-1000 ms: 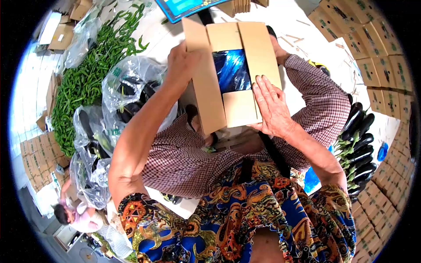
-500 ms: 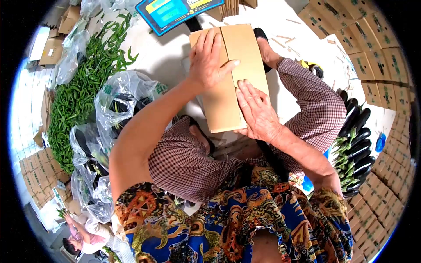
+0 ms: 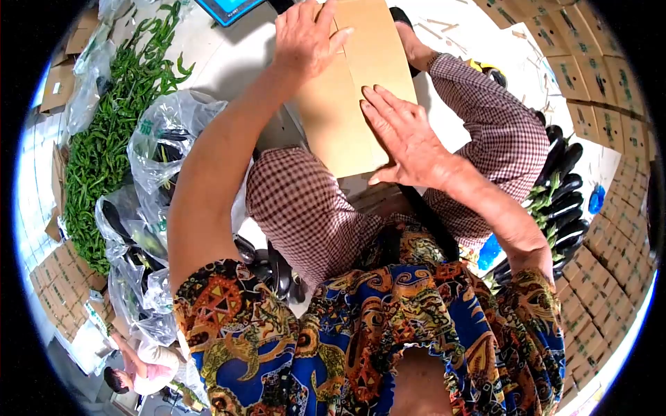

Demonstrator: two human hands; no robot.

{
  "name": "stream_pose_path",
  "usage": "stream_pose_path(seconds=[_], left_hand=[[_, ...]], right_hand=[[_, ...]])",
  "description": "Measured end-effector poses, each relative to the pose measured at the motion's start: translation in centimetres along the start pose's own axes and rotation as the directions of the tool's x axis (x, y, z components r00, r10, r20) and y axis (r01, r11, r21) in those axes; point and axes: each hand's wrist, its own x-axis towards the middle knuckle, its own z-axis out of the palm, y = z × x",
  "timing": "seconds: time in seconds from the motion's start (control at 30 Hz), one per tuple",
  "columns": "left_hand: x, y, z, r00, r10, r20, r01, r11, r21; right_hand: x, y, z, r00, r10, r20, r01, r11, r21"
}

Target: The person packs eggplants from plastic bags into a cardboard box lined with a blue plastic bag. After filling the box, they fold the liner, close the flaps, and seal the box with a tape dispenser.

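A brown cardboard box [image 3: 340,111] stands between the person's legs, its top flaps closed along a lengthwise seam. My left hand [image 3: 304,40] presses on the far left part of the top, fingers spread, thumb over the seam. Across the near right part lies my right hand [image 3: 406,135], its palm down, fingers apart and thumb toward the near edge. Neither hand is wrapped round anything. The box's underside and contents are hidden.
Green peppers [image 3: 114,145] lie heaped at the left beside plastic bags [image 3: 156,149] of eggplants. More eggplants [image 3: 565,197] lie at the right, near stacked cartons [image 3: 603,305]. A blue-framed display [image 3: 225,8] is at the top, a tape roll [image 3: 494,75] right of the foot, another person [image 3: 142,364] lower left.
The box and my left hand appear higher in the view, as do most surroundings. My right hand's thumb now stretches out toward the near edge of the box.
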Motion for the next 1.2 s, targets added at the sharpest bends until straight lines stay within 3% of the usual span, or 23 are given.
stream_pose_path(seconds=[0.1, 0.17, 0.2, 0.27, 0.3, 0.33, 0.43, 0.5, 0.53, 0.63, 0.77, 0.8, 0.9, 1.0, 1.03, 1.1, 1.2], left_hand=[[0.0, -0.2, 0.1, 1.0, -0.026, 0.012, 0.026, 1.0, -0.005], [0.1, 0.1, -0.8, 0.998, -0.024, -0.054, 0.019, 0.997, -0.076], [0.4, 0.2, -1.1, 0.991, -0.09, 0.095, 0.106, 0.978, -0.177], [0.1, -0.2, -0.8, 0.995, -0.053, 0.083, 0.067, 0.983, -0.168], [0.1, -0.5, -0.7, 0.996, -0.041, 0.078, 0.053, 0.986, -0.158], [-0.1, -0.5, -0.5, 0.999, -0.027, 0.034, 0.032, 0.989, -0.148], [-0.1, -0.7, -0.6, 0.993, -0.042, 0.112, 0.062, 0.982, -0.179], [-0.2, -1.0, 0.4, 1.0, -0.021, -0.019, 0.019, 0.995, -0.094], [0.0, -1.1, 1.2, 0.996, -0.001, -0.092, -0.004, 0.998, -0.057], [-0.1, -2.4, 3.0, 0.989, 0.132, -0.068, -0.128, 0.99, 0.061], [1.8, -0.5, 2.7, 0.991, -0.013, -0.135, 0.019, 0.999, 0.043], [2.4, -0.2, 2.5, 0.995, -0.078, -0.065, 0.081, 0.996, 0.039], [3.4, 0.2, 0.4, 0.982, -0.168, 0.086, 0.17, 0.985, -0.024], [3.5, -1.0, 1.3, 0.988, -0.123, 0.098, 0.126, 0.992, -0.032], [3.3, -1.2, 1.6, 0.992, -0.096, 0.08, 0.098, 0.995, -0.023], [3.7, -0.4, -0.3, 0.969, -0.16, 0.186, 0.172, 0.983, -0.055], [4.6, 0.4, -1.5, 0.926, -0.243, 0.289, 0.272, 0.96, -0.066]], right_hand=[[-2.0, 1.4, -2.7, 0.998, 0.056, -0.014, -0.052, 0.981, 0.187], [-4.0, 1.5, -7.0, 0.973, 0.231, 0.026, -0.232, 0.97, 0.067], [-5.0, 1.6, -9.0, 0.973, 0.23, 0.019, -0.231, 0.972, 0.051], [-7.9, 4.7, -10.2, 0.955, 0.287, -0.071, -0.29, 0.956, -0.036], [-8.4, 5.4, -11.5, 0.948, 0.31, -0.07, -0.306, 0.95, 0.058], [-8.7, 5.7, -12.5, 0.926, 0.358, -0.117, -0.357, 0.934, 0.029], [-8.3, 7.4, -14.3, 0.954, 0.288, -0.087, -0.296, 0.949, -0.106], [-7.6, 9.6, -14.1, 0.94, 0.34, 0.013, -0.339, 0.94, -0.02], [-7.3, 10.5, -13.7, 0.924, 0.382, 0.023, -0.382, 0.924, 0.024], [-8.5, 16.5, -11.1, 0.899, 0.438, 0.003, -0.435, 0.894, 0.107], [-11.8, 23.7, -6.3, 0.635, 0.755, 0.161, -0.771, 0.631, 0.085], [-13.5, 26.9, -3.8, 0.649, 0.749, 0.134, -0.759, 0.649, 0.046], [-16.3, 28.9, -1.7, 0.505, 0.842, 0.189, -0.862, 0.502, 0.065], [-17.5, 34.7, 4.8, 0.591, 0.806, 0.017, -0.805, 0.589, 0.068], [-17.4, 36.2, 6.5, 0.568, 0.821, 0.055, -0.82, 0.558, 0.131], [-16.7, 36.8, 9.0, 0.485, 0.875, 0.0, -0.875, 0.484, 0.024], [-15.0, 38.0, 10.6, 0.382, 0.911, 0.154, -0.924, 0.382, 0.03]])
